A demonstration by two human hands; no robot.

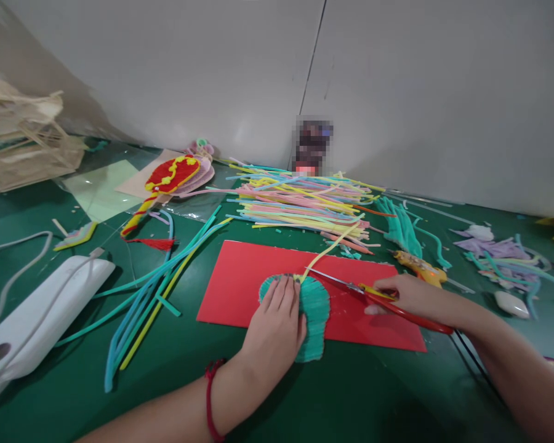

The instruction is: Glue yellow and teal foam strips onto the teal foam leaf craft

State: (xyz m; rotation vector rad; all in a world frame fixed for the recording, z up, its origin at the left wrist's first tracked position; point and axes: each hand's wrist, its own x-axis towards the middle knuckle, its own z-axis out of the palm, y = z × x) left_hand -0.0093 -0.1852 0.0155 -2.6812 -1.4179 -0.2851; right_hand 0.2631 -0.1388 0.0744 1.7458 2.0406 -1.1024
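Note:
My left hand [274, 326] lies flat, fingers stretched out, pressing on a teal fan-shaped piece [314, 311] made of pipe cleaners. The piece rests on a red card sheet [240, 277]. A yellow pipe cleaner [330, 247] rises from the top of the piece toward the pile behind. My right hand [409, 294] grips red-and-yellow-handled scissors [378, 296]. Their blades point left and reach the base of the yellow pipe cleaner.
A pile of coloured pipe cleaners [300, 206] lies behind the card. A yellow glue gun [420, 266] sits to the right. Long teal and blue strands [152, 295], a white device [37, 314], a red-and-yellow fan [173, 175] and a wooden model [23, 144] are on the left of the green table.

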